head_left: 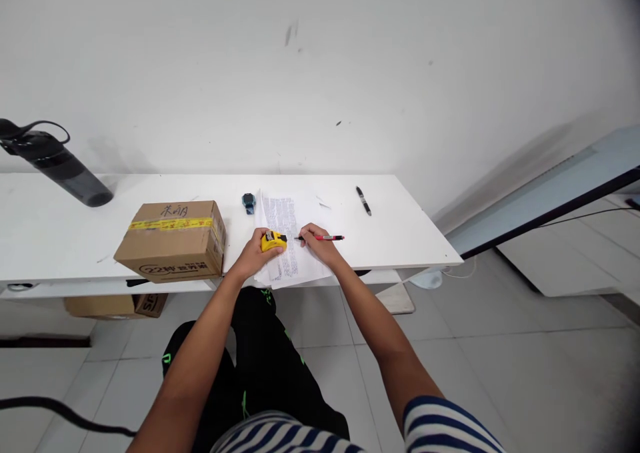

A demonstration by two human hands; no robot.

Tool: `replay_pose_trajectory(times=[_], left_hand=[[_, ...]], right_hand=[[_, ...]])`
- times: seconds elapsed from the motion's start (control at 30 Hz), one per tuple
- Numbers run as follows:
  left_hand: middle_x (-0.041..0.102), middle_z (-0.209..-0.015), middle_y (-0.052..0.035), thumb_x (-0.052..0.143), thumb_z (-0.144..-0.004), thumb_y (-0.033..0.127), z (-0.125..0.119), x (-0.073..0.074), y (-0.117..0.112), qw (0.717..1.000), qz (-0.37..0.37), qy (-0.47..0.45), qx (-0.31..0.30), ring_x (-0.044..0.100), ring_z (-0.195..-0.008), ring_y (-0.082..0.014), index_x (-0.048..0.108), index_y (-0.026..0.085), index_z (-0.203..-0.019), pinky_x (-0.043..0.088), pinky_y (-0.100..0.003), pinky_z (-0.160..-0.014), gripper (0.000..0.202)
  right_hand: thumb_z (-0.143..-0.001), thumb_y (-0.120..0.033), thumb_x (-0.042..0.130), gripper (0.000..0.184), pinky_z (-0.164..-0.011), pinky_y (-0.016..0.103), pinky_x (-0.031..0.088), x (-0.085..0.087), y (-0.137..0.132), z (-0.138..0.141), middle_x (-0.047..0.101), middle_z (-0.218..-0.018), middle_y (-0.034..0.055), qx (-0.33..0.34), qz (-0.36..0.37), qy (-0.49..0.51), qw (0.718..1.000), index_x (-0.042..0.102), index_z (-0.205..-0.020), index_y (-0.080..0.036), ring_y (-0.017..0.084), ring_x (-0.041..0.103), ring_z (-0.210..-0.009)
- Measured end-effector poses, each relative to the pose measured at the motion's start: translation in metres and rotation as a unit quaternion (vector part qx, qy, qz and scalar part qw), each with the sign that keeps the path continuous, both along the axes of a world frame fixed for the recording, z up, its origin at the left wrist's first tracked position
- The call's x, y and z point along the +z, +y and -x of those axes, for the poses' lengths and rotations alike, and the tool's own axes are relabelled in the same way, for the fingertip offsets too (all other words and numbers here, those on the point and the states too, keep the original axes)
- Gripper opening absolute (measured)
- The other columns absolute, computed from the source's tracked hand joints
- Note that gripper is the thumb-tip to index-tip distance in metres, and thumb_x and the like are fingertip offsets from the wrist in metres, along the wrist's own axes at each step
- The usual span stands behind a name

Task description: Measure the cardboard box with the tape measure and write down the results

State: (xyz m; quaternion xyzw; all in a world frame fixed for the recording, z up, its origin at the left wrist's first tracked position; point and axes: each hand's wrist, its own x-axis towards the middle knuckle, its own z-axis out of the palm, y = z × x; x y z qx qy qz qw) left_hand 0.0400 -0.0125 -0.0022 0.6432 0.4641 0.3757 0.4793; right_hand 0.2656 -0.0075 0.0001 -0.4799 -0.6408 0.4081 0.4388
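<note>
1. Left hand (253, 257): fingers and thumb closed around the sides of the tape (274, 241), a yellow case held over the written part of the paper (311, 270).
2. Right hand (320, 245): narrow writing grip on the red pen (332, 238); the tip points left, toward the tape, with a small gap between. Whether the tip touches the paper cannot be told.
3. Paper: lies at the front edge of the white table (400, 243), beneath both hands, its left part covered in dense writing.
4. Watch (249, 202): just beyond the left hand, beside the paper.
5. Black pen (363, 201): lying apart, right of the paper.
6. Carton (173, 240): left of the left hand, banded with yellow tape strip.
7. Bottle (67, 168): dark, near the wall, behind the carton and further left.
</note>
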Motion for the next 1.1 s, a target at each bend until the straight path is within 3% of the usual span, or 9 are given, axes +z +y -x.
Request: replay_pose_trajectory(times=[0.07, 0.17, 0.3, 0.5, 0.93, 1.1], left_hand=[[0.057, -0.104, -0.0027, 0.077, -0.070, 0.046, 0.0005, -0.0002, -0.0005, 1.000, 0.000, -0.010, -0.010, 0.059, -0.092, -0.0169, 0.043, 0.024, -0.113, 0.048, -0.029, -0.077, 0.060], [0.060, -0.106, -0.0045, 0.079, -0.068, 0.043, 0.0010, 0.0005, -0.0018, 1.000, -0.003, -0.003, -0.021, 0.061, -0.098, -0.0202, 0.045, 0.023, -0.111, 0.050, -0.033, -0.081, 0.058], [0.062, -0.105, -0.0052, 0.078, -0.069, 0.043, 0.0008, 0.0019, -0.0036, 1.000, -0.009, 0.017, -0.014, 0.061, -0.098, -0.0216, 0.048, 0.022, -0.111, 0.051, -0.034, -0.080, 0.055], [0.064, -0.100, -0.0047, 0.078, -0.068, 0.044, 0.0002, 0.0050, -0.0054, 1.000, 0.004, 0.017, -0.011, 0.062, -0.090, -0.0213, 0.055, 0.021, -0.108, 0.051, -0.032, -0.073, 0.052], [0.066, -0.105, -0.0046, 0.077, -0.069, 0.042, -0.0022, 0.0057, -0.0073, 1.000, -0.004, 0.027, -0.008, 0.063, -0.094, -0.0201, 0.054, 0.021, -0.116, 0.051, -0.031, -0.078, 0.057], [0.066, -0.102, -0.0046, 0.075, -0.070, 0.045, -0.0008, 0.0051, -0.0070, 0.998, -0.020, 0.067, 0.004, 0.062, -0.090, -0.0199, 0.057, 0.021, -0.112, 0.050, -0.030, -0.074, 0.052]], right_hand=[[-0.091, -0.049, 0.040, 0.038, -0.075, 0.030, 0.043, 0.0006, -0.0008, 0.0003, 0.058, -0.064, -0.0011, -0.005, 0.010, -0.017, 1.000, 0.063, -0.078, -0.021, 0.017, 0.058, -0.072], [-0.090, -0.057, 0.042, 0.047, -0.071, 0.030, 0.044, 0.0004, -0.0028, 0.0021, 0.059, -0.062, 0.0003, -0.037, 0.028, -0.045, 0.998, 0.066, -0.072, -0.021, 0.018, 0.058, -0.068], [-0.087, -0.056, 0.050, 0.043, -0.074, 0.031, 0.044, 0.0006, -0.0035, 0.0051, 0.066, -0.072, 0.0028, -0.061, 0.024, -0.077, 0.995, 0.065, -0.066, -0.021, 0.020, 0.061, -0.077], [-0.087, -0.049, 0.050, 0.037, -0.072, 0.032, 0.042, -0.0001, -0.0018, 0.0080, 0.067, -0.072, 0.0016, -0.060, 0.026, -0.118, 0.991, 0.061, -0.064, -0.022, 0.020, 0.061, -0.074], [-0.086, -0.047, 0.050, 0.037, -0.069, 0.029, 0.041, -0.0060, 0.0010, 0.0059, 0.066, -0.069, 0.0017, -0.059, 0.027, -0.096, 0.993, 0.063, -0.065, -0.020, 0.019, 0.060, -0.072], [-0.085, -0.046, 0.050, 0.036, -0.068, 0.029, 0.041, -0.0078, 0.0017, 0.0060, 0.064, -0.068, 0.0012, -0.059, 0.026, -0.088, 0.994, 0.059, -0.062, -0.020, 0.018, 0.059, -0.071]])
